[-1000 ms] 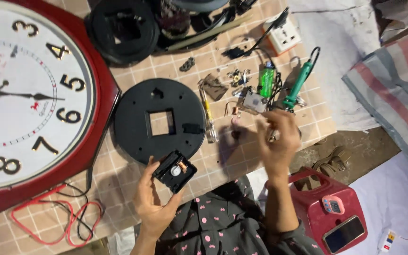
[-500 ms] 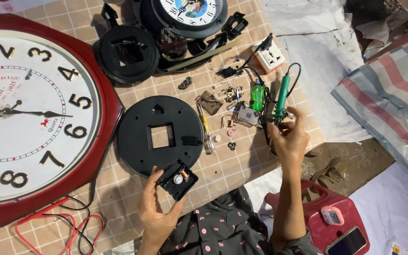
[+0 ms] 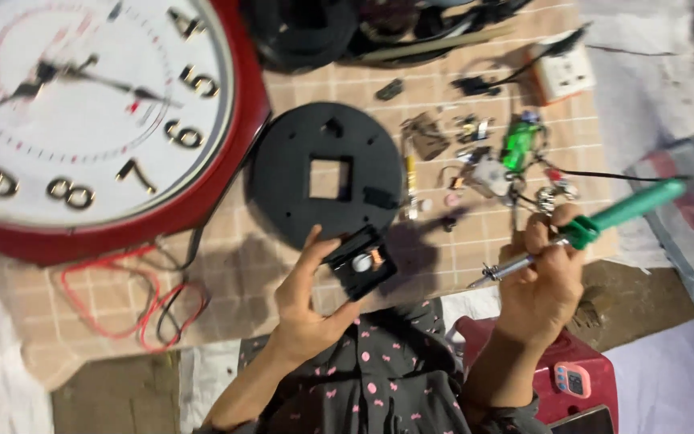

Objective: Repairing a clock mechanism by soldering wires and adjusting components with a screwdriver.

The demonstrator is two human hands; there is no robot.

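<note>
Two hands, one small clock movement

Left hand [image 3: 303, 301] has its grip clamped on the black movement [image 3: 361, 264], raised just above the table [image 3: 226, 273]; it looks light, rigid and delicate, best taken by its edges, clear of the exposed parts. Right hand [image 3: 541, 277] is closed round a green-handled soldering iron [image 3: 580, 233], tip toward the movement; a black backplate [image 3: 327, 181], red wall clock [image 3: 98, 120], red wires [image 3: 134, 301] and loose parts [image 3: 483, 161] crowd nearby.
</note>
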